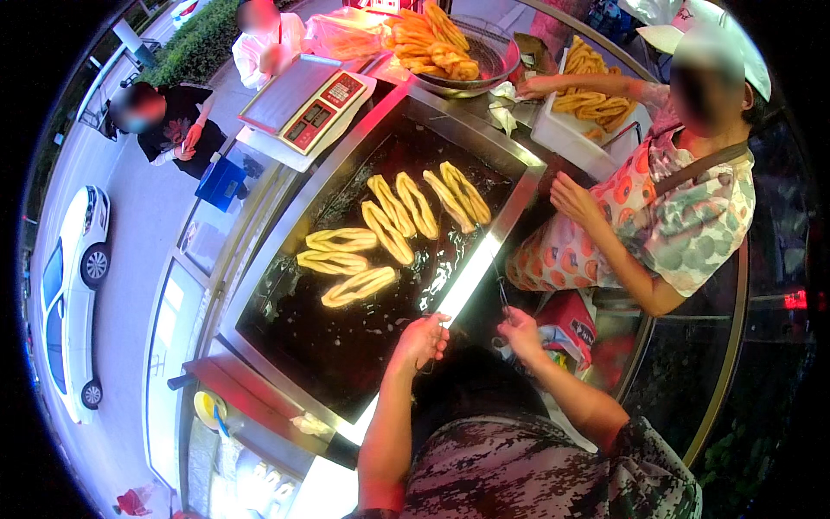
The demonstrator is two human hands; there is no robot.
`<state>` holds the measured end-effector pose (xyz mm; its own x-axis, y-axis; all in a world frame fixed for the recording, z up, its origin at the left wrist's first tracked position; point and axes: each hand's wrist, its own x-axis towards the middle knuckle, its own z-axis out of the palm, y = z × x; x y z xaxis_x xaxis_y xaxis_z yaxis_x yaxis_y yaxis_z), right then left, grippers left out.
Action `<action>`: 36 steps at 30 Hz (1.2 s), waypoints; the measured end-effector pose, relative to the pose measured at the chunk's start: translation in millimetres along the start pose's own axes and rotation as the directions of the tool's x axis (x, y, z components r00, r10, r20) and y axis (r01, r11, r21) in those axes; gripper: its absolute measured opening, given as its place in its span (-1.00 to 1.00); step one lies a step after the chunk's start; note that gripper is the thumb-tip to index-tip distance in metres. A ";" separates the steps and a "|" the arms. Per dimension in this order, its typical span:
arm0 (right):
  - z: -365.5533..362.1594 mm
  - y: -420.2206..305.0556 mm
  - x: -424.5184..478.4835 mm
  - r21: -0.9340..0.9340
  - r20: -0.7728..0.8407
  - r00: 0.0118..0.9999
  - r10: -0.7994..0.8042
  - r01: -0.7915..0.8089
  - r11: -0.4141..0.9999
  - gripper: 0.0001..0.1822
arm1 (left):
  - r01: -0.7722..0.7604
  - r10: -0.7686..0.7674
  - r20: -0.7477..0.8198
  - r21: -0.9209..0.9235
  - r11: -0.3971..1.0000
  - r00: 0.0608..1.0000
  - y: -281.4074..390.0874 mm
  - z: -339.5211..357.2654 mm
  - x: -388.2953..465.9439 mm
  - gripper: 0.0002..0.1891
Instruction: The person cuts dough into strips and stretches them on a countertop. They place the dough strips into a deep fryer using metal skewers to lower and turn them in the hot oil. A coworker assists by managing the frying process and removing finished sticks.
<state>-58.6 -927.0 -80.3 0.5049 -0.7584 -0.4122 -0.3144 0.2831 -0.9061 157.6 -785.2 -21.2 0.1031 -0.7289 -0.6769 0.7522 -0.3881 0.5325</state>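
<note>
Several looped strips of pale yellow dough (386, 231) float in dark oil inside a large rectangular metal fryer (480, 276). My left hand (425, 340) is at the fryer's near edge, fingers curled round something thin, perhaps a metal rod, that is hard to make out. To its right, my right hand (519, 332) grips a thin metal rod (502, 289) with a looped end, which slants up over the fryer's right rim towards the rightmost dough pieces. Where the rod's tip lies is not clear.
A co-worker in a patterned apron (564, 253) stands at the right, one hand near a white tub (587, 152) of fried dough. A wire basket (499, 65) heaped with fried dough and a scale (305, 107) stand beyond the fryer. Two people stand outside at upper left.
</note>
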 end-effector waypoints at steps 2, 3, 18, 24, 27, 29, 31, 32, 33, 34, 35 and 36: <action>-0.3 3.8 0.1 -0.044 -0.003 1.000 -0.023 0.023 0.999 -0.59 | 0.048 -0.008 -0.158 0.250 0.967 0.987 -0.7 -4.2 -0.4 -0.67; 2.6 2.1 -0.2 -0.028 -0.005 1.000 -0.012 0.012 1.000 -0.59 | 0.085 0.005 -0.238 0.367 0.926 0.971 1.9 -5.0 -1.4 -0.66; 10.6 -38.2 -16.1 -0.215 0.111 0.988 -0.111 0.133 0.968 -0.81 | 0.012 -0.011 -0.141 0.009 1.000 0.990 32.9 -17.8 -15.4 -0.67; 18.2 -69.8 -17.5 -0.202 0.139 0.977 -0.161 0.187 0.961 -0.85 | 0.216 0.140 -0.542 0.540 0.814 0.829 46.7 -10.5 -29.9 -0.65; 14.3 -73.4 -3.4 -0.185 0.190 0.974 -0.127 0.162 0.969 -0.84 | 0.211 0.328 -0.529 0.721 0.660 0.782 38.6 -21.3 -12.0 -0.59; 28.1 -94.5 -4.5 -0.068 0.149 0.970 -0.192 0.203 0.977 -0.86 | 0.225 0.231 -0.540 0.649 0.727 0.810 43.8 -24.2 -5.8 -0.64; 11.2 -64.3 1.1 -0.216 0.143 0.984 -0.103 0.133 0.967 -0.89 | 0.139 0.090 -0.461 0.439 0.888 0.883 55.9 -15.1 -2.3 -0.67; 3.0 -50.9 3.6 -0.286 0.138 0.989 -0.058 0.096 0.953 -0.90 | 0.072 0.018 -0.371 0.227 0.971 0.928 64.6 -6.9 -7.5 -0.68; 2.8 -52.4 3.6 -0.276 0.143 0.989 -0.049 0.087 0.957 -0.91 | 0.028 -0.028 -0.267 -0.004 1.000 0.963 71.8 -2.3 -15.4 -0.69; 2.7 -53.4 2.7 -0.266 0.146 0.988 -0.039 0.078 0.961 -0.91 | -0.060 0.021 -0.160 -0.247 0.967 0.987 74.8 0.6 -28.2 -0.69; 2.4 -54.2 1.2 -0.256 0.149 0.988 -0.030 0.067 0.964 -0.91 | -0.043 0.000 -0.206 -0.200 0.979 0.979 74.0 1.9 -29.5 -0.68; 8.8 -60.9 -1.4 -0.233 0.136 0.991 0.007 0.025 0.972 -0.91 | -0.028 -0.014 -0.265 -0.154 0.988 0.964 73.8 0.6 -35.5 -0.67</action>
<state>-33.1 -938.1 -25.3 0.6072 -0.6696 -0.4278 -0.4805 0.1194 -0.8689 209.1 -788.3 42.5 0.2614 -0.5483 -0.7944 0.8403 -0.2757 0.4668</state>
